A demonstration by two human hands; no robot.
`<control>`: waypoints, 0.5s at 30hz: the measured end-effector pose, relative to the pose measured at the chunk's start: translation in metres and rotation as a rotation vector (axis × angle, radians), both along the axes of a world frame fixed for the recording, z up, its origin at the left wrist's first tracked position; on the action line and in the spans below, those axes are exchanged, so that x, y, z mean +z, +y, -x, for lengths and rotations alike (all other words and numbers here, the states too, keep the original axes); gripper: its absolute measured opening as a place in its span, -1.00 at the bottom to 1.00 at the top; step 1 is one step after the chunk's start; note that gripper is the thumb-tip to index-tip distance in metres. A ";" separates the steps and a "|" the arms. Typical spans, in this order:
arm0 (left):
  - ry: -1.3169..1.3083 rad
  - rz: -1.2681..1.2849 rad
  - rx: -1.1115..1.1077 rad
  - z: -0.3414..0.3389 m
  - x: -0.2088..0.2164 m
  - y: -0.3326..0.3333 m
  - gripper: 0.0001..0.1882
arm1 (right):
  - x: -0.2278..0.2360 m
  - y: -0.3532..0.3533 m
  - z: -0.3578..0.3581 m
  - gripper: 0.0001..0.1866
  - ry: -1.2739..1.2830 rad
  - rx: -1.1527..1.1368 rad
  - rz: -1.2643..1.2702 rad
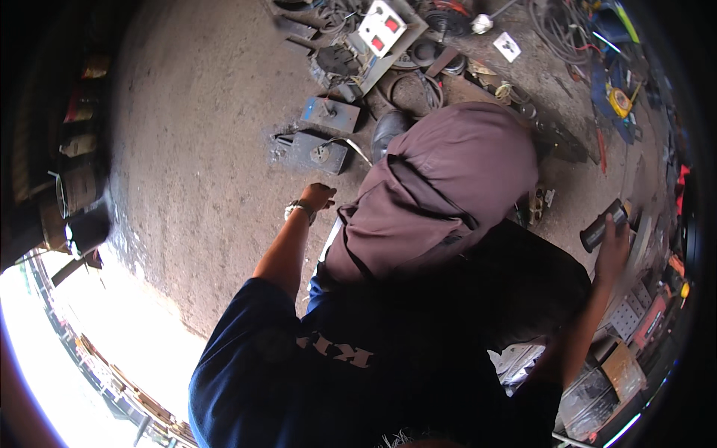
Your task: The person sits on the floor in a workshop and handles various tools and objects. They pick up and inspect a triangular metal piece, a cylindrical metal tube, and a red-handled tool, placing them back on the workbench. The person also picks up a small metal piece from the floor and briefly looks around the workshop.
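My left hand (317, 196), with a watch (296, 209) at its wrist, hangs over the floor beside my bent knee. Its fingers are loosely bent, thumb apart, and nothing shows between them. Nearest to it lies a dark metal block (317, 153) with a round fitting and a pale cable. Just beyond that is a blue-grey metal plate (330, 114) with a stub standing on it. Out at the far right, my right hand (614, 250) is closed round a short black cylinder (602, 225), held tilted; its exact kind cannot be made out.
A white switch board (382, 28) with red switches stands ahead among cables and metal parts. A white socket plate (506, 47) lies to its right. At right are a yellow tape measure (619, 102) and a perforated metal plate (631, 310). My shoe (388, 133) stands near the blocks.
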State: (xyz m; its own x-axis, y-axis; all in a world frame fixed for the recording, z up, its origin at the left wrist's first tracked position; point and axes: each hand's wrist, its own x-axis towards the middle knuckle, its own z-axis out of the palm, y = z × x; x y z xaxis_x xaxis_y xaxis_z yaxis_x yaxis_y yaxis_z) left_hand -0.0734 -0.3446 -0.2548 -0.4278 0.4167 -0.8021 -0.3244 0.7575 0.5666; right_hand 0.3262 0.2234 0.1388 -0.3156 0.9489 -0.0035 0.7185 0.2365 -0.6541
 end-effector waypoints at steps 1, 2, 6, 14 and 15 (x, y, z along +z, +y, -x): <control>0.049 -0.023 -0.067 0.008 0.014 0.000 -0.62 | 0.000 -0.004 0.001 -0.43 0.066 0.017 -0.006; 0.086 -0.068 -0.034 0.022 0.032 0.004 -0.62 | 0.000 -0.006 0.005 -0.47 0.124 0.030 -0.018; 0.285 -0.409 0.113 0.105 0.182 0.095 -0.62 | 0.013 -0.018 0.038 -0.60 0.339 0.098 -0.088; 0.434 -0.603 -1.055 0.082 0.452 0.389 -0.61 | 0.029 -0.033 0.055 -0.49 0.495 0.180 -0.147; 0.571 -0.570 -1.213 0.065 0.442 0.422 -0.60 | 0.033 -0.033 0.056 -0.49 0.503 0.181 -0.159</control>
State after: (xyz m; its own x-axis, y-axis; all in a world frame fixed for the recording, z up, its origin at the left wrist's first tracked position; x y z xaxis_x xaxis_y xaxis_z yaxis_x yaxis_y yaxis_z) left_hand -0.1380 0.0770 0.1874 0.2144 0.9436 -0.2524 0.7055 0.0291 0.7081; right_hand 0.2704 0.1903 0.1718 -0.3998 0.8558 0.3283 0.2658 0.4510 -0.8520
